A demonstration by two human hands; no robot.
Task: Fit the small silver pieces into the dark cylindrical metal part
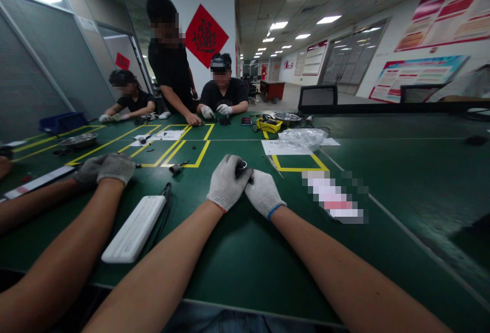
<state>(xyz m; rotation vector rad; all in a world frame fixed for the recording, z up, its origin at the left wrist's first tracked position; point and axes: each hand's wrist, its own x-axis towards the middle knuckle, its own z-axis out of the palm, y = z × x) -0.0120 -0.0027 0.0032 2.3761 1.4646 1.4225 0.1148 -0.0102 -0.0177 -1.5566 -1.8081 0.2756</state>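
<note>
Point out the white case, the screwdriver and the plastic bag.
white case (135, 228), head view, middle of its top face
screwdriver (178, 167), head view, its handle
plastic bag (301, 139), head view, its crumpled middle

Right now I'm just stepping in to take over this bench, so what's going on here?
A person in white work gloves has the left hand and right hand pressed together around a small dark round part, held just above the green table. A neighbour's gloved hand rests to the left, beside a white flat case. Across the table, three other people are busy with small parts.
</note>
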